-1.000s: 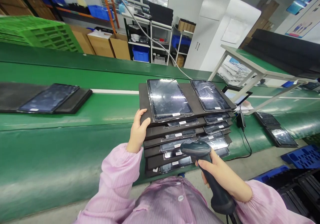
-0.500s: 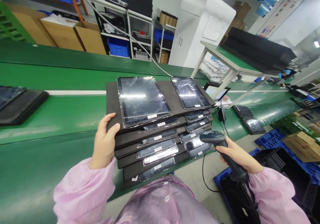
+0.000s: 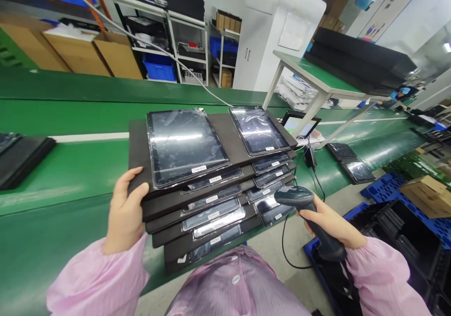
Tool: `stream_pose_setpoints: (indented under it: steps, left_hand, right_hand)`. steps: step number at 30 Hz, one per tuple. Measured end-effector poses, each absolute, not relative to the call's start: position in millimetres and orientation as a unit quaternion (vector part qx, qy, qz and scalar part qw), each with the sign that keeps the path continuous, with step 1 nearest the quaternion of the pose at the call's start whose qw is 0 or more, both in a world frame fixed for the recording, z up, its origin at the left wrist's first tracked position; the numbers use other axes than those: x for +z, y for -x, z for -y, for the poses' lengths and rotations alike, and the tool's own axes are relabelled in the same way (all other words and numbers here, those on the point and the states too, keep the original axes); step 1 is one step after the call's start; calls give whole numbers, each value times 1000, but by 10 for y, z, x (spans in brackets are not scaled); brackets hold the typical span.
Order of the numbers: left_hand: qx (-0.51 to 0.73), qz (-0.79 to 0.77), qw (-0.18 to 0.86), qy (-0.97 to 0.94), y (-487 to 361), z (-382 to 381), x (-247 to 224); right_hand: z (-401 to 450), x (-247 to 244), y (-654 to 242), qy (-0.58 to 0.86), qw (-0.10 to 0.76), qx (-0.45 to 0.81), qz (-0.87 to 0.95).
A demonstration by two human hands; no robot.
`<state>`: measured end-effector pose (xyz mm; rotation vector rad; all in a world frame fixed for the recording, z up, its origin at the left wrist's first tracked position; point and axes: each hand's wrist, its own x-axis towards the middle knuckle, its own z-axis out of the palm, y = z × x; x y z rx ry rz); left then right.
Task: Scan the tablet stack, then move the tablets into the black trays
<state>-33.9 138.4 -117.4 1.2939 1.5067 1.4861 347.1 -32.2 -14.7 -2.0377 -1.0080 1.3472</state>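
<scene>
A stack of several black foam trays [image 3: 225,133] rests on the green conveyor [image 3: 70,165], stepped toward me, each tray carrying wrapped tablets with white labels. The top tray shows two tablets, one on the left [image 3: 185,144] and one on the right [image 3: 259,130]. My left hand [image 3: 125,210] grips the top tray's near left corner. My right hand [image 3: 329,222] holds a dark barcode scanner [image 3: 298,198], its head right beside the lower right tablets' labels.
Another black tray [image 3: 21,154] lies far left on the belt. A small lit screen [image 3: 299,123] and more tablets [image 3: 350,163] sit to the right. Blue and black crates [image 3: 394,222] stand on the floor at right. Cardboard boxes and shelves line the back.
My view has swung right and the stack sits nearer the left. The scanner has moved from the stack's front middle to its right side. My left hand keeps its grip.
</scene>
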Motion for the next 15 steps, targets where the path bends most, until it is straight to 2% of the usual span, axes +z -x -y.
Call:
stream_pose_setpoints:
  steps: [7, 15]
  left_hand:
    - [583, -575, 375, -435, 283, -1362, -1099]
    - [566, -574, 332, -490, 348, -1386, -1210]
  right_hand:
    - [470, -364, -3578, 752, 242, 505, 347]
    - [559, -425, -3509, 769, 244, 494, 324]
